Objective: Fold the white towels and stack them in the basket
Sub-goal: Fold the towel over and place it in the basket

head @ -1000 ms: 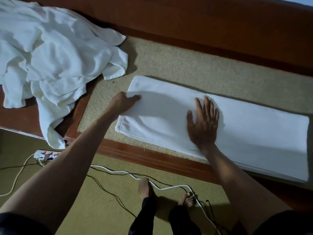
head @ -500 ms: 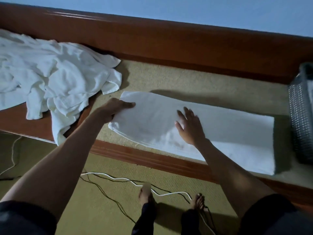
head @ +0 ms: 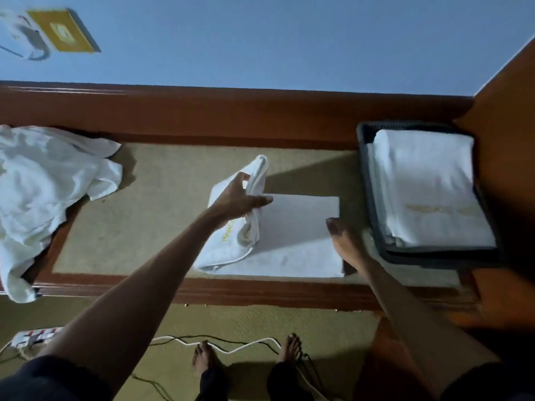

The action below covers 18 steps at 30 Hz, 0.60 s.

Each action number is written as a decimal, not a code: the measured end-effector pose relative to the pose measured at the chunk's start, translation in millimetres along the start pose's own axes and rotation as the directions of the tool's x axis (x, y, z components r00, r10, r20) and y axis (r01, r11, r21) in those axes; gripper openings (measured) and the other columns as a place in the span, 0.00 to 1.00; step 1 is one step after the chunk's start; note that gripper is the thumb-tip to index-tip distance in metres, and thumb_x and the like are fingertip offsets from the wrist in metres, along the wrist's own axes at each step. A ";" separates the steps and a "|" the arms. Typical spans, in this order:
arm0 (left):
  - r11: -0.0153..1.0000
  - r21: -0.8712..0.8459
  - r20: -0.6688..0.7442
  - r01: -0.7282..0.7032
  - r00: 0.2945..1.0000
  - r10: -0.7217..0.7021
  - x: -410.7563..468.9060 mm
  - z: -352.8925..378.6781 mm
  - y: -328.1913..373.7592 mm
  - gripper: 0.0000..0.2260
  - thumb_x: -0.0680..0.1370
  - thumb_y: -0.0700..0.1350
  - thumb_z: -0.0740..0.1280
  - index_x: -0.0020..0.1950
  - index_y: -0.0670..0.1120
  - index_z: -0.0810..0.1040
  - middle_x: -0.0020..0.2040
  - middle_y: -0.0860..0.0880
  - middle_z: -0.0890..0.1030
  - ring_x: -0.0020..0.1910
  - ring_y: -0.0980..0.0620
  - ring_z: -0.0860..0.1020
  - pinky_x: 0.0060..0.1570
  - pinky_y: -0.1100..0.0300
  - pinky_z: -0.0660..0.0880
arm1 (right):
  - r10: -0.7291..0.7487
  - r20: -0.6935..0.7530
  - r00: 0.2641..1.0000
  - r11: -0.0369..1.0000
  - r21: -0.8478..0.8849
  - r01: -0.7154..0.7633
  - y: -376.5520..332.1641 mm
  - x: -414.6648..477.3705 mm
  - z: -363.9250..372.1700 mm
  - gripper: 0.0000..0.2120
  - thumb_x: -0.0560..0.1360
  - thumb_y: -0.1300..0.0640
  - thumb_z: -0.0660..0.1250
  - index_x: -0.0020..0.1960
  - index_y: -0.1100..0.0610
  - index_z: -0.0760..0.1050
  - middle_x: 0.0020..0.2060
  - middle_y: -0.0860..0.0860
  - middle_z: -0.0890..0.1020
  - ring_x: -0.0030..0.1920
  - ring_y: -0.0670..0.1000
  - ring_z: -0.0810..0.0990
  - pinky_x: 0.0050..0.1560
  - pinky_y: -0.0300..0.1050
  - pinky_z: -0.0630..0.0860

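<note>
- Hands apart: left hand (head: 240, 202) clamped round the bunched, lifted end of the towel (head: 301, 235), held over the flat half.
- Right hand (head: 343, 238) at the towel edge nearest the basket (head: 365, 180); blurred, so can't tell whether pressing flat or pinching.
- Flat half of the towel down on the bench (head: 150, 215), just beside the basket.
- Folded stack (head: 425, 186) already inside the basket, covering most of its floor.
- Unfolded pile (head: 49, 180) well apart from the basket, at the bench's far end, one tail hanging over the front edge.
- Likely step: closing the fold toward the basket side.
- Risk 1: bunched grip, not corner-to-corner. Top layer likely to land skewed or wrinkled, edges off.
- Risk 2: weak pin at the basket-side edge. Lower layer could drag and creep against the basket wall.
- Risk 3: overhanging tail of the pile. Any snag could pull more of it off the bench.
</note>
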<state>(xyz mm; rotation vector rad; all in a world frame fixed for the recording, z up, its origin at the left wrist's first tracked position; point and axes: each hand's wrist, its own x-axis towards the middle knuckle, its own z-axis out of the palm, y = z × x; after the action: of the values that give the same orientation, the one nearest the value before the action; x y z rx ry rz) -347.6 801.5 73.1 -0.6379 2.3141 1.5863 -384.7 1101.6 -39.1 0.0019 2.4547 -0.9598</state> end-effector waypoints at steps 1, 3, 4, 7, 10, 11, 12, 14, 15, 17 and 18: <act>1.000 0.003 0.033 0.001 0.999 -0.002 4.7 22.0 3.9 0.28 0.71 0.51 0.80 0.64 0.49 0.69 0.48 0.45 0.81 0.37 0.51 0.79 0.30 0.59 0.74 | 0.025 0.014 1.000 0.990 0.141 -0.027 2.7 -5.2 -6.3 0.27 0.80 0.37 0.62 0.67 0.57 0.76 0.60 0.54 0.82 0.59 0.53 0.81 0.55 0.46 0.78; 1.000 0.029 0.076 0.006 0.997 -0.008 11.8 63.8 9.1 0.29 0.72 0.54 0.79 0.65 0.49 0.69 0.51 0.45 0.82 0.40 0.50 0.81 0.33 0.56 0.78 | 0.030 -0.001 1.000 0.933 0.360 -0.027 13.0 -5.7 -7.8 0.33 0.68 0.34 0.76 0.57 0.60 0.77 0.46 0.48 0.84 0.44 0.43 0.83 0.40 0.33 0.76; 0.998 0.059 0.080 0.002 0.997 -0.007 13.7 84.2 11.9 0.29 0.72 0.55 0.79 0.65 0.49 0.69 0.53 0.45 0.81 0.44 0.49 0.82 0.38 0.53 0.81 | 0.075 0.013 0.997 0.882 0.465 -0.073 15.2 -6.9 -8.6 0.32 0.67 0.32 0.75 0.54 0.59 0.77 0.43 0.49 0.84 0.38 0.41 0.82 0.36 0.32 0.75; 0.981 0.192 0.053 -0.013 0.999 0.003 18.6 137.7 19.7 0.27 0.75 0.52 0.76 0.68 0.47 0.68 0.52 0.44 0.81 0.48 0.44 0.82 0.47 0.50 0.81 | 0.183 0.126 0.975 0.690 0.690 -0.219 18.3 -10.0 -9.6 0.26 0.82 0.36 0.55 0.56 0.58 0.77 0.47 0.55 0.85 0.38 0.49 0.84 0.38 0.42 0.79; 0.988 0.152 0.210 0.018 0.976 -0.050 25.9 171.8 24.0 0.22 0.79 0.47 0.72 0.69 0.48 0.68 0.47 0.41 0.86 0.41 0.45 0.85 0.45 0.53 0.83 | 0.266 0.140 0.954 0.628 0.725 -0.281 20.2 -10.4 -8.7 0.27 0.84 0.36 0.48 0.60 0.56 0.75 0.50 0.51 0.84 0.44 0.49 0.83 0.45 0.45 0.81; 0.988 0.150 0.260 0.034 0.963 -0.073 27.0 176.4 23.4 0.19 0.80 0.45 0.70 0.69 0.48 0.70 0.45 0.42 0.86 0.37 0.48 0.85 0.41 0.56 0.83 | 0.261 0.139 0.955 0.665 0.692 -0.282 19.2 -9.7 -8.0 0.28 0.84 0.36 0.47 0.65 0.56 0.74 0.57 0.53 0.82 0.53 0.51 0.83 0.56 0.48 0.79; 0.984 0.178 0.275 0.019 0.959 -0.068 26.9 177.6 22.1 0.15 0.80 0.43 0.68 0.67 0.48 0.73 0.43 0.44 0.86 0.35 0.51 0.84 0.38 0.61 0.80 | 0.244 0.139 0.960 0.715 0.642 -0.275 19.7 -8.7 -6.8 0.31 0.84 0.37 0.48 0.71 0.58 0.71 0.67 0.56 0.78 0.64 0.56 0.79 0.67 0.53 0.74; 0.947 0.314 0.233 -0.067 0.972 -0.009 27.8 171.4 15.0 0.10 0.80 0.41 0.66 0.61 0.47 0.79 0.40 0.48 0.86 0.33 0.55 0.83 0.36 0.65 0.77 | 0.222 0.156 0.962 0.807 0.524 -0.271 25.5 -5.8 -1.0 0.33 0.84 0.39 0.52 0.76 0.65 0.65 0.73 0.63 0.71 0.71 0.60 0.72 0.71 0.53 0.69; 0.923 0.373 0.211 -0.092 0.977 0.012 27.3 165.0 9.5 0.09 0.79 0.41 0.66 0.58 0.47 0.81 0.40 0.49 0.86 0.34 0.54 0.83 0.39 0.63 0.79 | 0.227 0.154 0.962 0.835 0.477 -0.274 26.7 -4.7 1.8 0.33 0.83 0.40 0.57 0.77 0.65 0.64 0.73 0.62 0.71 0.72 0.59 0.72 0.68 0.49 0.69; 0.898 0.431 0.177 -0.087 0.984 0.010 25.9 148.5 -2.4 0.06 0.77 0.44 0.67 0.51 0.52 0.81 0.39 0.51 0.86 0.38 0.51 0.85 0.46 0.56 0.81 | 0.219 0.112 0.969 0.873 0.421 -0.246 27.7 -3.3 5.7 0.36 0.80 0.44 0.67 0.79 0.63 0.60 0.75 0.59 0.68 0.74 0.57 0.68 0.66 0.45 0.67; 0.890 0.451 0.150 -0.069 0.989 0.001 25.5 139.1 -8.9 0.05 0.76 0.45 0.66 0.48 0.55 0.80 0.39 0.51 0.86 0.40 0.48 0.85 0.49 0.53 0.81 | 0.211 0.095 0.973 0.893 0.387 -0.231 29.6 -1.4 8.8 0.38 0.79 0.47 0.70 0.79 0.63 0.58 0.76 0.58 0.67 0.75 0.57 0.67 0.67 0.44 0.66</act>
<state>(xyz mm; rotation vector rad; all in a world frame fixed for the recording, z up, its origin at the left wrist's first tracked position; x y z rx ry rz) -369.5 922.8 3.2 -0.3521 2.4657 0.9961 -374.2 1118.5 -62.8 0.3827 2.1153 -1.3138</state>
